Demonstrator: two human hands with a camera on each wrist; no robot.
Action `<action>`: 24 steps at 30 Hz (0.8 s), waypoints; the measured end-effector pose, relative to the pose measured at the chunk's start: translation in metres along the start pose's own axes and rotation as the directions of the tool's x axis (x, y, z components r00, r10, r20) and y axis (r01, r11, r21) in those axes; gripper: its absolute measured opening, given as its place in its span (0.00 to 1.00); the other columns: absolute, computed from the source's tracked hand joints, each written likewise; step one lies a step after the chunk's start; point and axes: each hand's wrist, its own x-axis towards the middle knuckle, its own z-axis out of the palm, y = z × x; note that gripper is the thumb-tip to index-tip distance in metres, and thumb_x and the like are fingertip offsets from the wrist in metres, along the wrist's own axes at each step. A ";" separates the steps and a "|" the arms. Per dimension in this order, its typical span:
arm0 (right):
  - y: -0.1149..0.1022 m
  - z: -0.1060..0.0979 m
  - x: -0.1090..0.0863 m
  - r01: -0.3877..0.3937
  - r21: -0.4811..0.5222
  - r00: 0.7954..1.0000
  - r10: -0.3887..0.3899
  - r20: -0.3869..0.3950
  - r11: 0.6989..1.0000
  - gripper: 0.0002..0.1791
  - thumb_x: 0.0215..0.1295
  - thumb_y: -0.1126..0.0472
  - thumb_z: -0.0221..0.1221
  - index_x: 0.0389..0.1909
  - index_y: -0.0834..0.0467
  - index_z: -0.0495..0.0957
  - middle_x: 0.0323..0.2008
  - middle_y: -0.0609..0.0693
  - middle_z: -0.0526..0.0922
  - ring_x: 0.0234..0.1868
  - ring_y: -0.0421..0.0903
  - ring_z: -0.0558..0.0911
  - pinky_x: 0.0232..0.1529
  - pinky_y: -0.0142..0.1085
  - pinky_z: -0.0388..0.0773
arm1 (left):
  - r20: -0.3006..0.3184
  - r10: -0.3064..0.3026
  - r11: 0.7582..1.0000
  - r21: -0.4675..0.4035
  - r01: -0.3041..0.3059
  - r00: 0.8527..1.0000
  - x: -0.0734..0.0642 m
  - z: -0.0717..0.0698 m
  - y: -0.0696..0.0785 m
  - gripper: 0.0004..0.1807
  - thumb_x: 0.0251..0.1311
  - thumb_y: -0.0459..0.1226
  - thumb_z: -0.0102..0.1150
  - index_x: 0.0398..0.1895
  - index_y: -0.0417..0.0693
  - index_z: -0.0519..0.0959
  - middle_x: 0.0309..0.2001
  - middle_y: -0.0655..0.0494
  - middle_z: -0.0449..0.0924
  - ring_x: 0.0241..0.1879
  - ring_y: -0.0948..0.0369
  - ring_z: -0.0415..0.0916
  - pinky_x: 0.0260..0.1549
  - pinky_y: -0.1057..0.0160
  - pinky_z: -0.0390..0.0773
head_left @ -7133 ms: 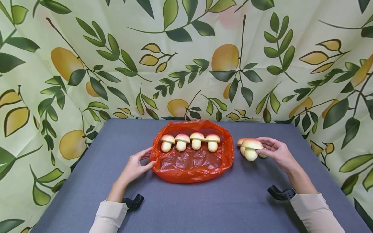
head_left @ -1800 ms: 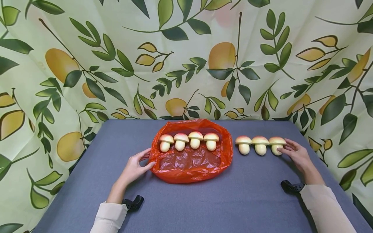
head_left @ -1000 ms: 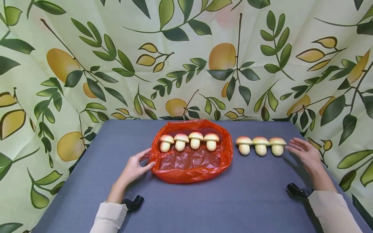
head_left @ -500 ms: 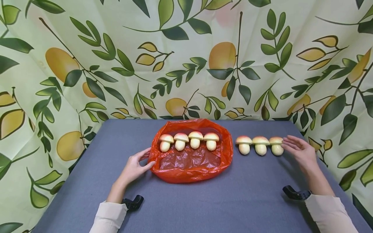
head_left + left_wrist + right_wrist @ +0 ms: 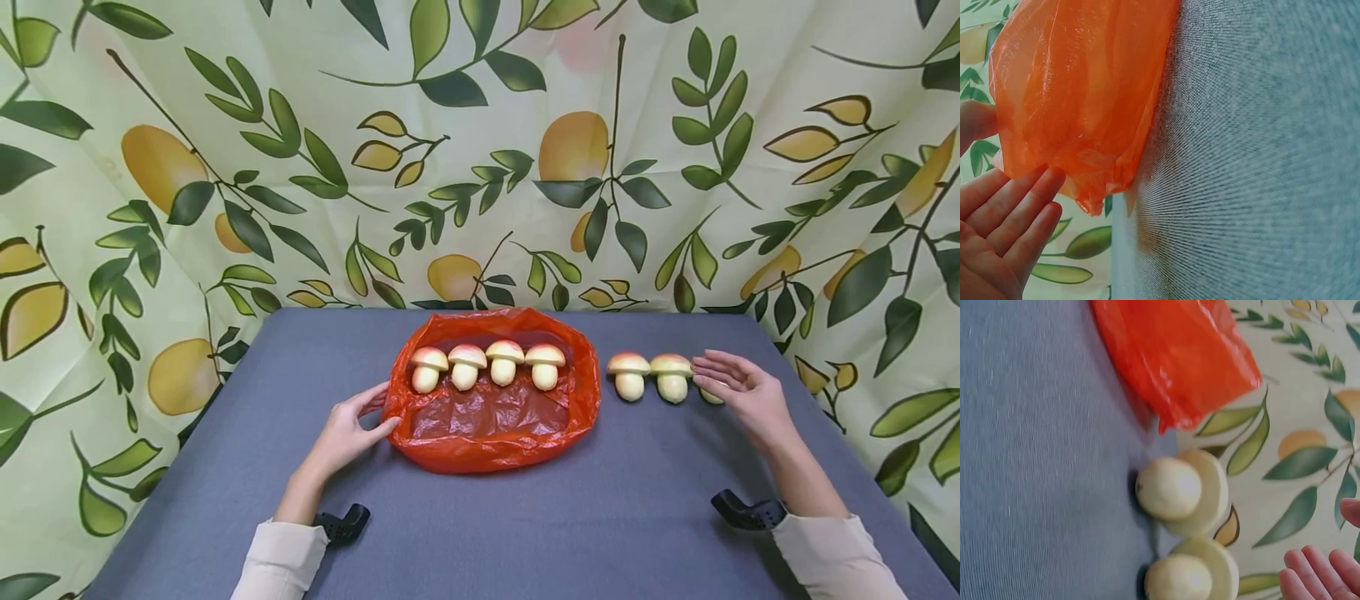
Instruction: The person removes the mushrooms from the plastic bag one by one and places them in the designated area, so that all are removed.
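Currently I'm watching seven mushroom-shaped pieces with rounded red-and-cream caps and pale stems; three are sitting in a row on the table to the right of the bag. Of those three, the left one [image 5: 628, 377] is lying nearest the bag, the middle one [image 5: 671, 379] is sitting just beside it, and the right one [image 5: 711, 397] is mostly hiding behind the person's right hand [image 5: 750, 400]. That hand is hovering in front of it with fingers nearly straight and gripping nothing that I'm seeing; I can't tell whether it is touching the piece. On the right wrist view I'm getting two pieces, with the fingertips showing well apart from them.

The other four mushroom-shaped pieces [image 5: 504, 373] are resting side by side along the far part of a glossy red plastic bag [image 5: 487, 454], whose wide mouth is gaping upward. At its left end, the person's left hand [image 5: 348, 427] is touching the outside, thumb spreading away from fairly straight fingers.

Farther out, I'm seeing pale sleeves [image 5: 832, 546] and black curved devices [image 5: 343, 523] at both wrists. A blue-grey fabric-covered table [image 5: 525, 542] is supporting everything, and a cream curtain [image 5: 480, 125] printed with green leaves and orange fruit is hanging behind.
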 end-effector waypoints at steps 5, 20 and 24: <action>-0.037 0.032 -0.013 0.014 -0.011 0.998 -0.013 0.065 1.000 0.25 0.62 0.70 0.60 0.61 0.58 0.72 0.49 0.38 0.86 0.49 0.31 0.85 0.44 0.21 0.83 | -0.003 0.010 1.000 0.001 -0.010 1.000 0.000 0.001 -0.001 0.30 0.53 0.31 0.68 0.59 0.31 0.73 0.48 0.37 0.84 0.48 0.44 0.82 0.52 0.51 0.83; -0.094 0.087 -0.033 0.083 -0.033 0.985 -0.076 0.156 0.996 0.20 0.63 0.75 0.56 0.55 0.59 0.75 0.46 0.35 0.86 0.47 0.28 0.84 0.43 0.17 0.81 | 0.004 0.012 1.000 -0.009 -0.012 1.000 0.001 0.002 -0.001 0.30 0.53 0.31 0.68 0.60 0.31 0.73 0.48 0.37 0.83 0.49 0.45 0.82 0.52 0.50 0.82; -0.095 0.096 -0.032 0.118 -0.001 0.972 -0.115 0.204 0.993 0.20 0.63 0.77 0.55 0.55 0.62 0.75 0.46 0.35 0.86 0.48 0.29 0.84 0.44 0.19 0.82 | 0.004 0.014 1.000 -0.011 -0.014 1.000 0.001 0.002 -0.001 0.30 0.53 0.31 0.68 0.60 0.31 0.73 0.48 0.37 0.84 0.49 0.45 0.83 0.52 0.50 0.82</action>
